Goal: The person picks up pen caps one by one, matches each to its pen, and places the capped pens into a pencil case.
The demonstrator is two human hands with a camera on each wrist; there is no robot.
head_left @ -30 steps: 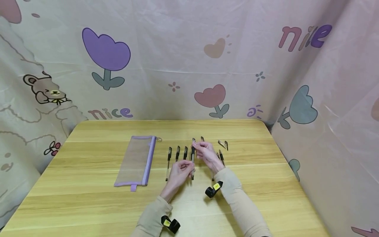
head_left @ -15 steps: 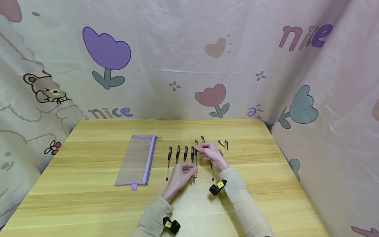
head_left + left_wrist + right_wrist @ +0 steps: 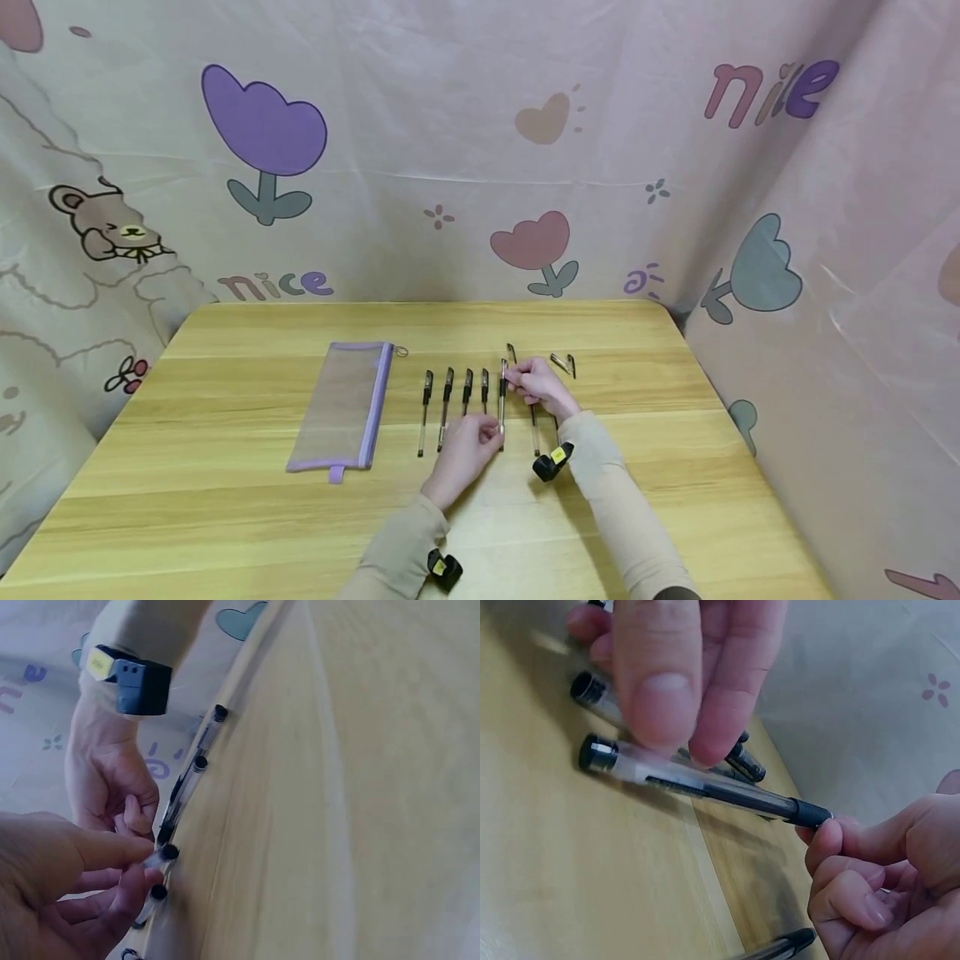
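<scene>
In the head view my right hand (image 3: 543, 385) pinches a clear-barrelled gel pen (image 3: 502, 400) near its black grip and cap. Thumb and fingers of my left hand (image 3: 467, 454) pinch the same pen near its lower end. The right wrist view shows this pen (image 3: 727, 793) held between both hands, its black end plug close to the table. In the left wrist view its end plug (image 3: 169, 852) pokes out past my left thumb. Several similar capped pens (image 3: 425, 408) lie in a row left of it, partly hidden by my left hand.
A mesh pouch (image 3: 337, 408) with purple zip edging lies to the left on the wooden table (image 3: 225, 500). Right of the held pen are more pens (image 3: 536, 429), partly under my right arm. Two small loose pieces, one a pen cap (image 3: 572, 367), lie farther back.
Both hands have moved a little right with the pen, which now stands apart from the row at its right end. The row's other pens and the pouch have stayed put.
</scene>
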